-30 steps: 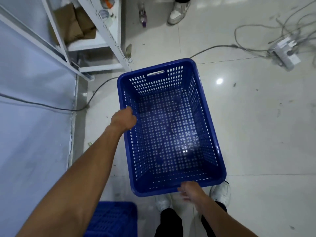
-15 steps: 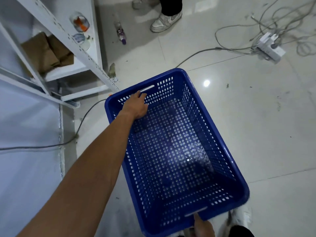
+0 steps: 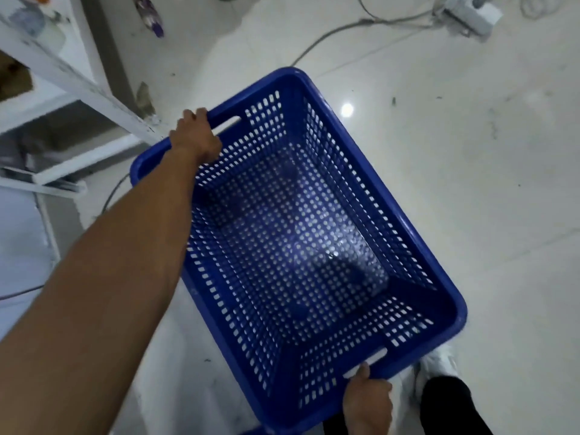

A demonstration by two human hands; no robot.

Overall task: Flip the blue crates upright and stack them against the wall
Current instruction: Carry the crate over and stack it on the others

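Note:
One blue perforated crate is upright and open side up, filling the middle of the head view, held above the pale tiled floor. My left hand grips its far short rim beside the handle slot. My right hand grips the near short rim at the other handle slot. The crate is empty and turned diagonally, its far end pointing towards the shelf at the upper left. A sliver of blue at the bottom edge, under the crate, is too small to identify.
A white metal shelf frame stands at the upper left, close to the crate's far corner. A bottle lies on the floor beyond it. Cables run to a power strip at the top right. My shoe is under the crate's near end.
My left hand moved from the crate's long side to its far short rim. The right hand took the near handle. The crate came up closer and turned clockwise.

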